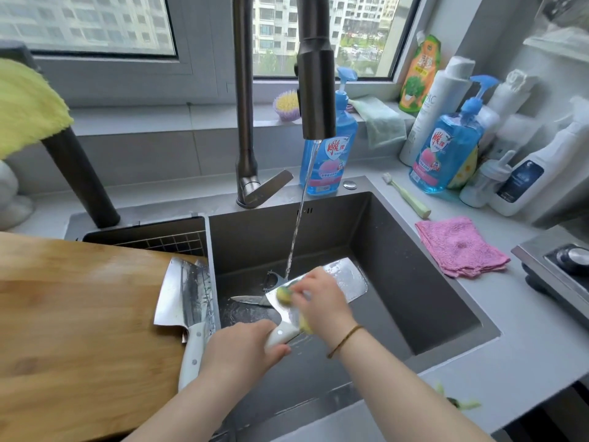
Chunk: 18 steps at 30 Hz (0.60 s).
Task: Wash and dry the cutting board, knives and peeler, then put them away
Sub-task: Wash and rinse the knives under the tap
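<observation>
Left hand (245,346) grips cleaver (347,279); right hand (322,301) holds sponge (284,295).

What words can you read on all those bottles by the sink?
"雕牌" on the label of the middle blue soap bottle; its small print is blurred.
"雕牌" on the blue pump bottle at the right, same label.
"AC" on the tall white bottle; anything before it is hidden.
Orange pouch: big characters, too blurred to read.
White spray bottle: dark label, print too small to read.
</observation>
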Motion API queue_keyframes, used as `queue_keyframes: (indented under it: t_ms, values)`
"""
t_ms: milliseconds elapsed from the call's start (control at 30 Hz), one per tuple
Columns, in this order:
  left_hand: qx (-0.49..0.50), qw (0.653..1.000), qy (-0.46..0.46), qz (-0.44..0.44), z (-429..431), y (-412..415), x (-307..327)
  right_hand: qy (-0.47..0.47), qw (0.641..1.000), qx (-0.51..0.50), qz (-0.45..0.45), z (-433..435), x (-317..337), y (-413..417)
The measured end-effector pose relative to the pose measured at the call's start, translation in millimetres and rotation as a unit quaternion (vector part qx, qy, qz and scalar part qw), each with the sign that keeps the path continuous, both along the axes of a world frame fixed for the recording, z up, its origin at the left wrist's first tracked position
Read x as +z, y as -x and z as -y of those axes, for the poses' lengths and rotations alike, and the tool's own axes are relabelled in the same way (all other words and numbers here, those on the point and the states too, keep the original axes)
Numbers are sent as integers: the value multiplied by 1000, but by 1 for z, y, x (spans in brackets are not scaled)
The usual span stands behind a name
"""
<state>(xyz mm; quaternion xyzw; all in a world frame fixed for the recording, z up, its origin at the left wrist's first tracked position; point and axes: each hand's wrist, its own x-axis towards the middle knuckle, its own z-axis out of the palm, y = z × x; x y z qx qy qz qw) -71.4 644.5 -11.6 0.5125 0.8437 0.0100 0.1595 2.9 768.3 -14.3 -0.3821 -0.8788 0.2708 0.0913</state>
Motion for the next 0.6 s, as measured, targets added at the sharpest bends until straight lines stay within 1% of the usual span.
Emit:
queue_keyframes:
  t_ms: [100,133,167,267,300,333,433,467,500,533,600]
  values:
    - [-2,1000,-10,-8,-1,4,2,-35,990,-140,0,-36,1,-10]
    - [-2,1000,-13,-8,-2,4,3,-42,988,-147,12,-36,2,-11]
    - [0,1000,-15,-6,-3,4,4,-48,991,-121,11,-32,2,-9]
    - [21,999,-26,11,-6,8,5,-32,998,35,-35,2,-2,-3]
    - [28,999,-31,15,-7,10,5,-31,997,54,-40,3,-2,-3]
    - [36,999,-36,20,-8,12,6,-36,998,35,-33,-8,-2,-3]
    - [53,997,-52,31,-14,20,9,-50,989,-137,-41,-49,2,-4]
    - [57,996,-57,36,-16,23,9,-50,985,-159,-47,-52,3,-1]
    - [61,995,-61,42,-19,26,8,-64,988,-132,-39,-47,2,4]
    - [67,995,-64,48,-21,29,7,-72,994,-79,-26,-38,2,11]
    - [77,993,-68,55,-24,34,3,-72,995,38,-56,-16,-5,20]
